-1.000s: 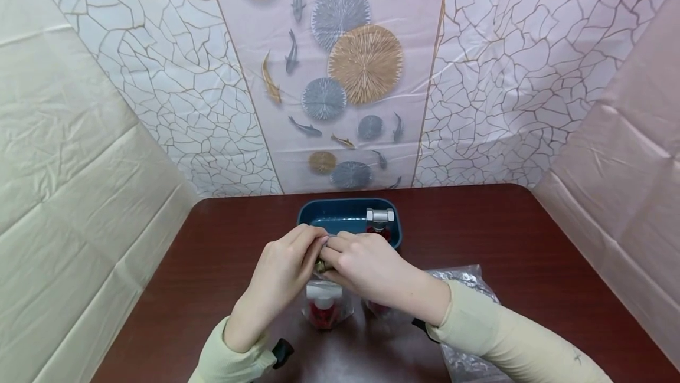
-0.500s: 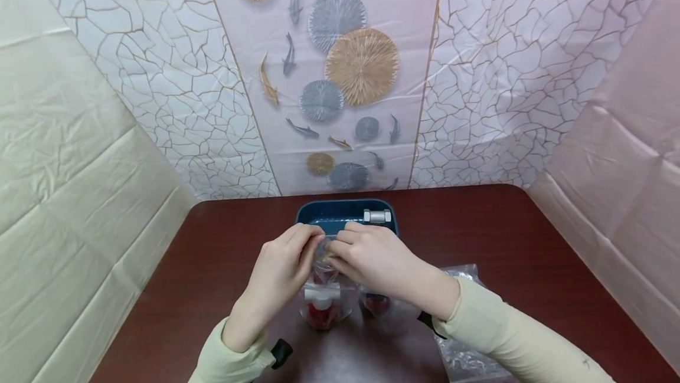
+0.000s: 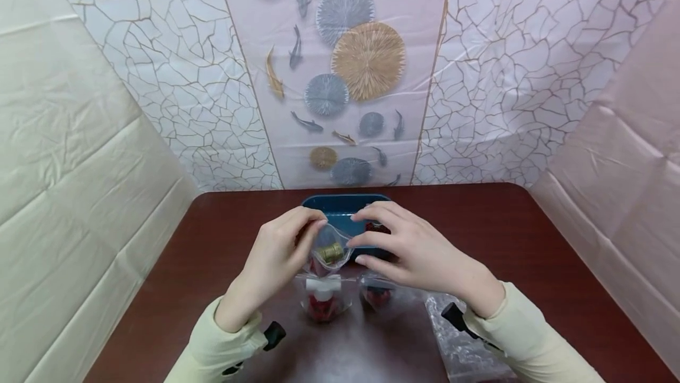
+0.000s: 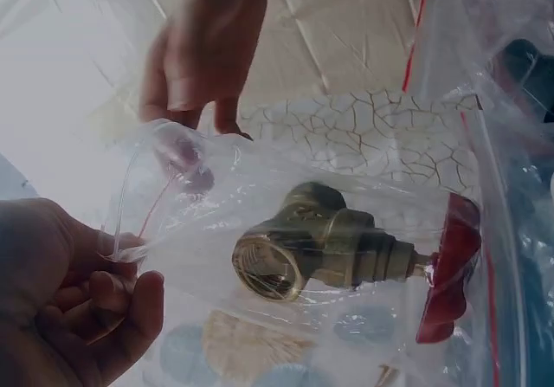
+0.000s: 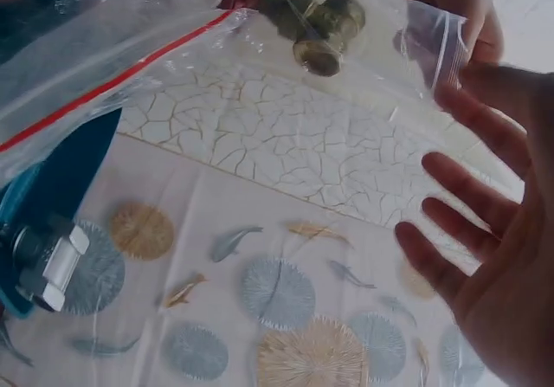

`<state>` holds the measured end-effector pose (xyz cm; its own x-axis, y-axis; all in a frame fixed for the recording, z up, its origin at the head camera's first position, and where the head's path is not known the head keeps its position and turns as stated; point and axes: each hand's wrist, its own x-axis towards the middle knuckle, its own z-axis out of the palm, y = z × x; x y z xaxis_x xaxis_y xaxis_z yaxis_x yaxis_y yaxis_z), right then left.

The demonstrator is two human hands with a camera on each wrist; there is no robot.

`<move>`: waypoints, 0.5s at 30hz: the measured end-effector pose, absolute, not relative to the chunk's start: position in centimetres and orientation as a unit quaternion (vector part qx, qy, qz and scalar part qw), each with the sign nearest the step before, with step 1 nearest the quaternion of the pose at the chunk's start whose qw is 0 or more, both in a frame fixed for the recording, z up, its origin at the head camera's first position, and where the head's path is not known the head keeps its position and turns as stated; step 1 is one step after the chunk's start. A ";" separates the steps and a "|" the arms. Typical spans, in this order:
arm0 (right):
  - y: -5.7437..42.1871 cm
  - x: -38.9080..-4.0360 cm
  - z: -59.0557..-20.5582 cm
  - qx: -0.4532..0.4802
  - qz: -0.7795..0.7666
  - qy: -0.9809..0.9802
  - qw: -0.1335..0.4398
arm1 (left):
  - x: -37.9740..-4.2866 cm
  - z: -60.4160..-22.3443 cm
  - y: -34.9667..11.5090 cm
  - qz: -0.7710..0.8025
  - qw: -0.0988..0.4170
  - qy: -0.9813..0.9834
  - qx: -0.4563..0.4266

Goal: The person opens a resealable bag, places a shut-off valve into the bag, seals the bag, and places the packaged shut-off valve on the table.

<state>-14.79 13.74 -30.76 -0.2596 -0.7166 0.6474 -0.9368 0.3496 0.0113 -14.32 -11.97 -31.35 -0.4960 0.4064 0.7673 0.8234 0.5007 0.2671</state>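
Note:
A clear zip bag [image 3: 339, 235] stands up with its mouth parted, in front of the blue tray [image 3: 340, 200]. Inside it lies a brass valve [image 4: 333, 240] with a red handwheel [image 4: 450, 270]. My left hand [image 3: 278, 247] pinches the bag's upper left edge between thumb and fingers. My right hand [image 3: 419, 247] has its fingers spread at the bag's right edge; in the right wrist view the fingers are fairly straight, with the thumb side close to the bag's lip. Whether that hand touches the plastic cannot be told.
Nearer on the dark red table [image 3: 186, 312] stand a bagged white-bodied valve with a red handwheel [image 3: 323, 305] and another bagged red item [image 3: 378, 296]. Crumpled clear plastic [image 3: 467, 341] lies right. A silver-bodied valve [image 5: 54, 274] is in the tray, partly hidden by my right hand.
My right hand has come away from the left, moved right and spread its fingers. The bag's mouth has widened, and the brass valve shows inside. My left hand keeps its pinch.

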 end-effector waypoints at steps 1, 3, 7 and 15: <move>13.8 -14.8 -30.7 0.544 0.188 -0.766 0.286 | -14.3 -31.2 -11.9 -0.320 0.325 -0.801 -0.387; 13.9 -14.6 -30.6 0.555 0.181 -0.757 0.293 | -14.2 -30.9 -11.8 -0.319 0.324 -0.797 -0.397; 13.9 -13.9 -30.5 0.571 0.192 -0.728 0.326 | -13.9 -30.7 -11.7 -0.327 0.295 -0.792 -0.423; 15.0 -12.4 -32.0 0.589 0.223 -0.699 0.339 | -13.0 -32.9 -12.3 -0.350 0.162 -0.787 -0.481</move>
<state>-12.44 14.95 -32.01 -0.0758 -0.6723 0.7364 -0.9748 0.2055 0.0872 -13.05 -12.25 -32.86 -0.4849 0.6432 0.5926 0.8708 0.2920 0.3956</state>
